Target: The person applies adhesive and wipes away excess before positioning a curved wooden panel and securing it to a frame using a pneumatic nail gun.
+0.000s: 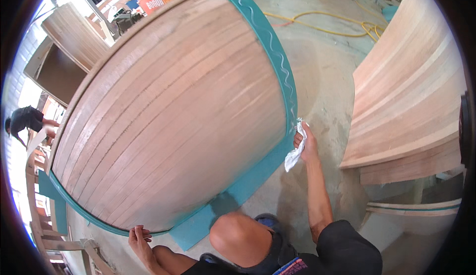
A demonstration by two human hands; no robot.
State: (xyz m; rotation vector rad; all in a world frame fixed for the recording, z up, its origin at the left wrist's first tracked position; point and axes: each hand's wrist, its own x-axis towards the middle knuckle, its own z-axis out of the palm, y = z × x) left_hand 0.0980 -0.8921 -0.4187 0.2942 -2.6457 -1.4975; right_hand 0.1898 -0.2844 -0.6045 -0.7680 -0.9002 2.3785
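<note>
The right hand (308,146) is closed on one crumpled white cloth (293,155), pressed to the teal-painted frame edge (277,66) of the single large slatted wooden door panel (168,111). The edge's long axis runs up and away from this nearer hand. The left hand (139,237) curls its fingers over the panel's lower rim; a second unpainted wooden panel (411,101) lies well apart on the concrete floor (322,66).
</note>
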